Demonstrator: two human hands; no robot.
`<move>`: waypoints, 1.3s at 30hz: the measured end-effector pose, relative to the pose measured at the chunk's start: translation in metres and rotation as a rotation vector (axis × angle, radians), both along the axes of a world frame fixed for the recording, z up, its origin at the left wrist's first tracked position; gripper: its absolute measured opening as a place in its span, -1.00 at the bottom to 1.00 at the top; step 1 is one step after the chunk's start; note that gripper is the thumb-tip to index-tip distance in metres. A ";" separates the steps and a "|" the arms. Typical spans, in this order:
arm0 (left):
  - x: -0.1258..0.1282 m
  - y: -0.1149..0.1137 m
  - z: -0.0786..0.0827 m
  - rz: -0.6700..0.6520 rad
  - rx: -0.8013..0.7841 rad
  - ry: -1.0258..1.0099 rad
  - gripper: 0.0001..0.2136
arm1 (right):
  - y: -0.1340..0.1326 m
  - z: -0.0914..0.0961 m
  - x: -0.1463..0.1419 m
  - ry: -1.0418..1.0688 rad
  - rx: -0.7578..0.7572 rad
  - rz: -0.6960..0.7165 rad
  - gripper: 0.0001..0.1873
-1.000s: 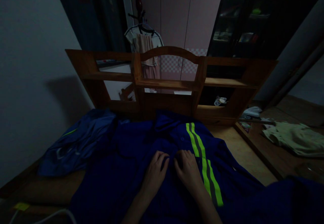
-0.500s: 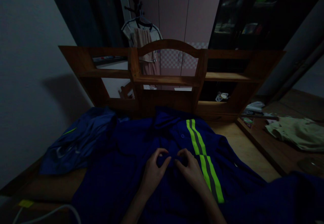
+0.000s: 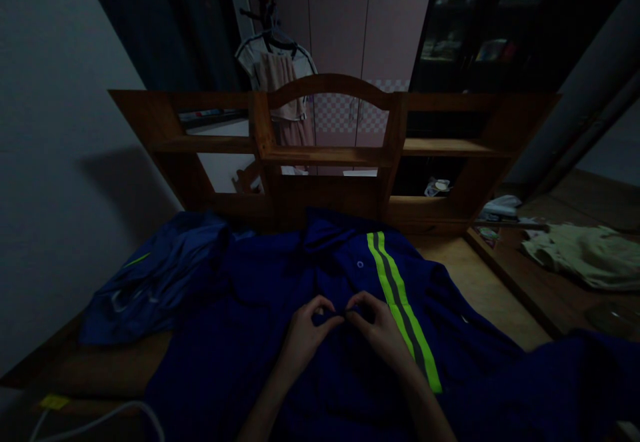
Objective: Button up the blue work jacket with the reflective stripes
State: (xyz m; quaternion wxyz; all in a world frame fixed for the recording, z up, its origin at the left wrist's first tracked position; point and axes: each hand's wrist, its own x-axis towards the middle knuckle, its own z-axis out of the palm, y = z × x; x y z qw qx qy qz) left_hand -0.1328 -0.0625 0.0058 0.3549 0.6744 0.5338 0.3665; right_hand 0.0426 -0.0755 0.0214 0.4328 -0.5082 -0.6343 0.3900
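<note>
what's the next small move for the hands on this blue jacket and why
I'd probably ease the left hand and right hand slightly closer: their tips nearly meet at the front of the dark-blue work jacket, seemingly pinching cloth, though dim light hides exactly what they grip.

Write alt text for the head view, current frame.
A person's left hand and right hand nearly meet at the front of a dark blue jacket spread out before them, with neon yellow stripes to the right; dim light hides their exact grip. A crumpled blue garment lies at left, a wooden headboard behind.
</note>
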 end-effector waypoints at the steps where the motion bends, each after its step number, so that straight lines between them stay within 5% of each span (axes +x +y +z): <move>1: 0.000 0.000 0.000 -0.002 0.003 0.004 -0.84 | 0.000 0.000 0.000 0.000 -0.004 -0.008 -0.92; 8: -0.001 -0.001 -0.003 0.019 -0.034 0.008 -0.84 | 0.003 -0.008 0.000 -0.063 -0.050 -0.037 -0.90; 23: -0.008 0.001 0.012 -0.201 -0.150 -0.077 -0.81 | 0.001 -0.003 0.006 -0.061 -0.079 0.010 -0.86; 39: -0.007 0.001 0.006 -0.066 -0.084 -0.127 -0.82 | -0.005 -0.001 0.004 -0.086 -0.034 -0.037 -0.78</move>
